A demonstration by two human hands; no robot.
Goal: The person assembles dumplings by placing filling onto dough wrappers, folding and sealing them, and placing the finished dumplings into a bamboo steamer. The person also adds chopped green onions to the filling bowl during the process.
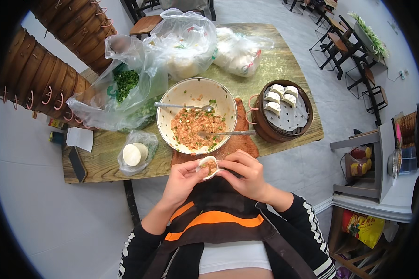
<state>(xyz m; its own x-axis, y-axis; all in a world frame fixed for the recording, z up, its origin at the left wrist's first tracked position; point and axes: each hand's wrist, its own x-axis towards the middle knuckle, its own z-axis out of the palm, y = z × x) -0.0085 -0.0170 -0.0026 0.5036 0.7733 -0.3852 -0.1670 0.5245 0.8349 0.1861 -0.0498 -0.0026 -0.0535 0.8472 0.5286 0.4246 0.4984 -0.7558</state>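
Observation:
My left hand (185,179) holds a round dumpling wrapper (209,176) with meat filling on it, thumb over the filling. The fingertips of my right hand (246,174) pinch the wrapper's right edge. Just beyond my hands, a large enamel bowl (163,129) holds minced meat filling (195,123) with chopped greens and two metal spoons. At the right, a round bamboo steamer (272,136) contains several pleated dumplings (272,107) on a perforated liner (291,117). A stack of round wrappers (134,154) lies on a plastic bag to the left.
Plastic bags, one with chopped greens (125,82) and one with white contents (239,57), stand at the table's back. Tall stacks of bamboo steamers (42,76) rise at the left. A phone (77,164) lies by the left edge. A brown cloth (244,143) is under the bowl.

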